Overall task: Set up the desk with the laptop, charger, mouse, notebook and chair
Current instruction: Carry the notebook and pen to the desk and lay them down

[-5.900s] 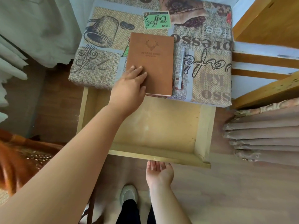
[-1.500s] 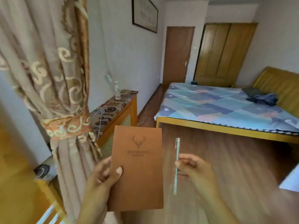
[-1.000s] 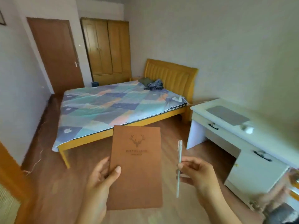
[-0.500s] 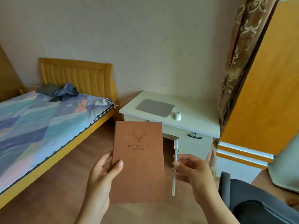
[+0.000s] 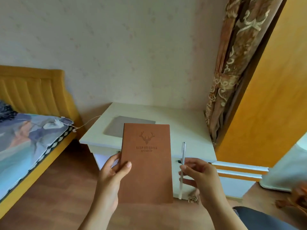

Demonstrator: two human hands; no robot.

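My left hand (image 5: 111, 176) grips a brown notebook (image 5: 147, 166) with a deer emblem by its left edge, held upright in front of me. A slim white pen (image 5: 182, 166) stands upright, pinched in my right hand (image 5: 199, 175). Behind them is the white desk (image 5: 187, 123), with a closed grey laptop (image 5: 116, 128) lying flat on its top. The notebook hides the laptop's right part and the mouse. A white charger cable (image 5: 86, 123) runs from the bed towards the desk. A dark chair edge (image 5: 259, 216) shows at the bottom right.
A bed (image 5: 25, 138) with a patchwork cover and yellow headboard stands at the left. A patterned curtain (image 5: 232, 72) hangs right of the desk beside an orange wooden panel (image 5: 274, 97). Wooden floor (image 5: 58, 188) lies between me and the desk.
The view has closed in on the desk, which now sits directly behind the notebook. Both hands keep the same hold on notebook and pen. The mouse has passed out of sight behind the notebook.
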